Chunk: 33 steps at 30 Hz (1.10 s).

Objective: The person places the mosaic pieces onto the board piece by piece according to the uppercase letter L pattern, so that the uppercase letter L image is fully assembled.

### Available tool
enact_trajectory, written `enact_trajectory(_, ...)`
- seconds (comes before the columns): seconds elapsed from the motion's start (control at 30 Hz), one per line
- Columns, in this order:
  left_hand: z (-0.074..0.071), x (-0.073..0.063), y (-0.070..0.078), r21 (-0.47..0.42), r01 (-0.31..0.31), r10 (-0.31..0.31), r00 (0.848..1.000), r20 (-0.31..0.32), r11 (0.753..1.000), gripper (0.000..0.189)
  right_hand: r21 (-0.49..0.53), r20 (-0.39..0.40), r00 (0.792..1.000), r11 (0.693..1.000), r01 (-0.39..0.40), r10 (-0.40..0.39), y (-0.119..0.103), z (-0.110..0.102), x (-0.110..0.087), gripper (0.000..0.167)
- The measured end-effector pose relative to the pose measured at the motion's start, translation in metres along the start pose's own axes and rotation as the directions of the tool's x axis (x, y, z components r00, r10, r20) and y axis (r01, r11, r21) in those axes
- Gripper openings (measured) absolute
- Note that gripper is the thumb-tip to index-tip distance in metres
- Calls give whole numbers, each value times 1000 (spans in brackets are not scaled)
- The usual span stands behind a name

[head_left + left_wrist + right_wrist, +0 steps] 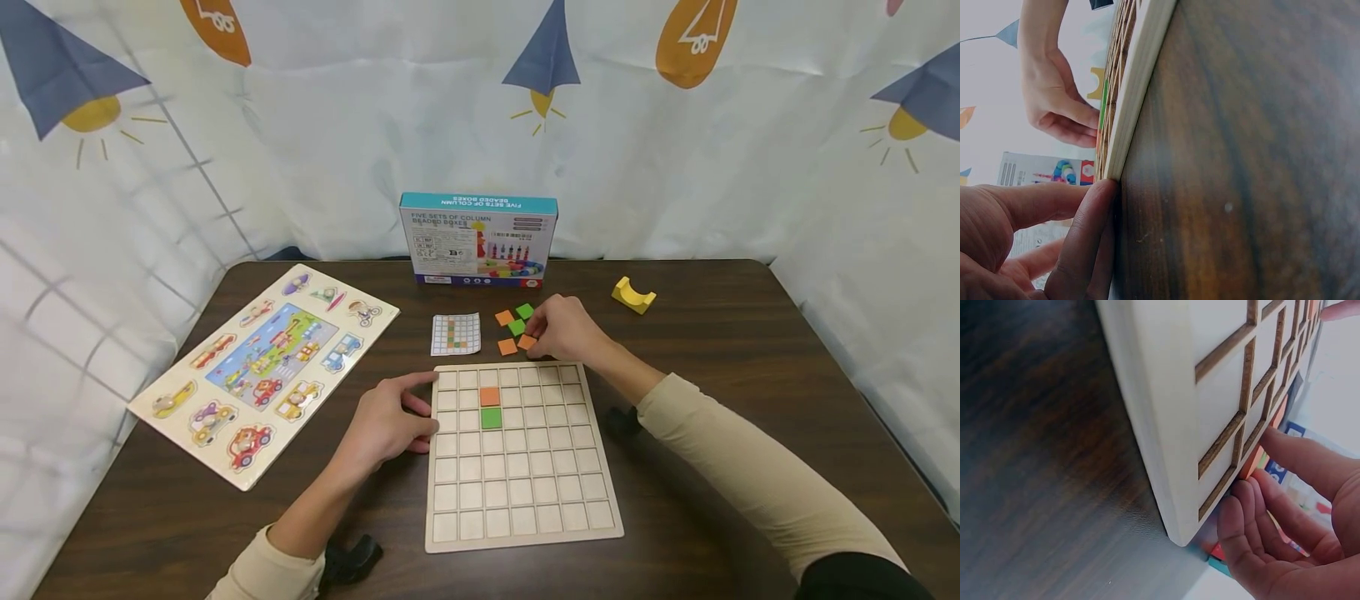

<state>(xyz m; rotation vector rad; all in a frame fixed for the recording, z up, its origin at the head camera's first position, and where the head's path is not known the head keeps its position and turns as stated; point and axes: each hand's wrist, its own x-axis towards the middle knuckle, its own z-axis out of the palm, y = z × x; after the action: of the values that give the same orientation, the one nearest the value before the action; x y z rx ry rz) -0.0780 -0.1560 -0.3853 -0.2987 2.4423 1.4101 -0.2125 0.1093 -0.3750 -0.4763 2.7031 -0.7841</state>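
A wooden grid board [525, 467] lies on the table, with an orange tile [489, 397] and a green tile [491, 418] in adjoining squares of one column. My left hand [386, 421] touches the board's left edge with its fingertips, thumb and index finger spread along it. Beyond the far edge, my right hand [566, 329] reaches down to a small group of loose orange and green tiles [516, 327]. Between its thumb and index finger it pinches an orange tile [1252, 464], mostly covered by the fingers in the right wrist view.
A small printed pattern card [455, 335] lies left of the loose tiles. Behind stands an upright toy box [480, 242]. A picture puzzle board [262, 375] occupies the left side, and a yellow curved block [633, 296] sits at the far right.
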Motion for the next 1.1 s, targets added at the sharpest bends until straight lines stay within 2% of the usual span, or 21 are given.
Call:
enact_trajectory(0.4, -1, -1, -1, -14, -41, 41, 999, 2, 999, 71, -5, 5, 999, 999, 39, -39, 3, -1, 3, 21)
enact_trajectory(0.67, 0, -1, -1, -10, -31, 32, 1000, 2, 999, 72, 24, 34, 998, 998, 51, -52, 11, -3, 8, 19)
enact_trajectory(1.1, 0, -1, 0, 3, -28, 28, 1000, -2, 1000, 71, 42, 92, 988, 992, 118, -122, 19, -6, 9, 20)
